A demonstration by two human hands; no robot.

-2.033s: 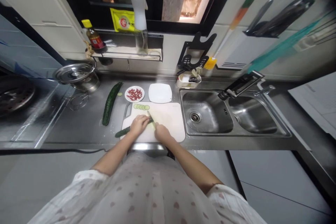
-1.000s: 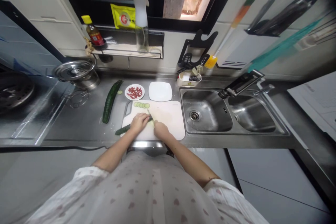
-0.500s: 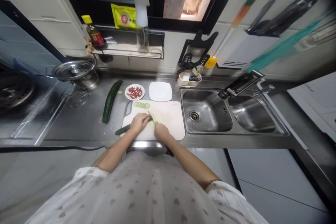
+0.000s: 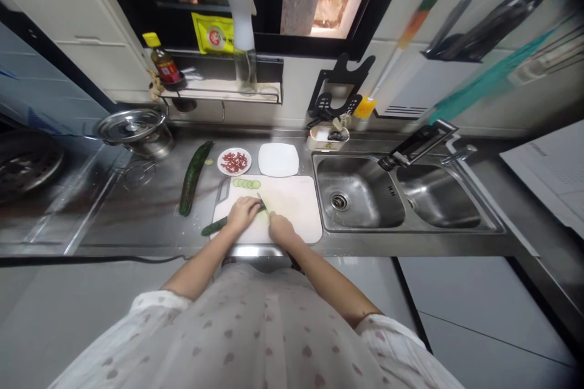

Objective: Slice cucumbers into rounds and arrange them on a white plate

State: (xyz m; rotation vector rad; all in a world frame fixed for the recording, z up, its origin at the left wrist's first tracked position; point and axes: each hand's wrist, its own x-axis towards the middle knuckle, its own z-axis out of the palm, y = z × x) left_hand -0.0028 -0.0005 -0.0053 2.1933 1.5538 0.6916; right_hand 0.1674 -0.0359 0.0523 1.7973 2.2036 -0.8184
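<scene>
My left hand is closed over a cut cucumber, whose uncut end sticks out to the left past the wrist. In my right hand is a knife; its narrow blade lies against the cut end of the cucumber, just beside my left fingertips. Both hands work above a white cutting board. Several cucumber slices lie in an overlapping row along the board's far left edge. Most of the knife's handle is hidden in my right fist.
Left of the board lies a whole cucumber. Behind the board stand a plate of chopped red pieces and a white square plate. A double sink with a faucet adjoins the right side. A lidded steel pot stands at back left.
The camera view has shifted very slightly. Both hands, the knife and the cucumber stay in nearly the same place, and the row of slices looks the same.
</scene>
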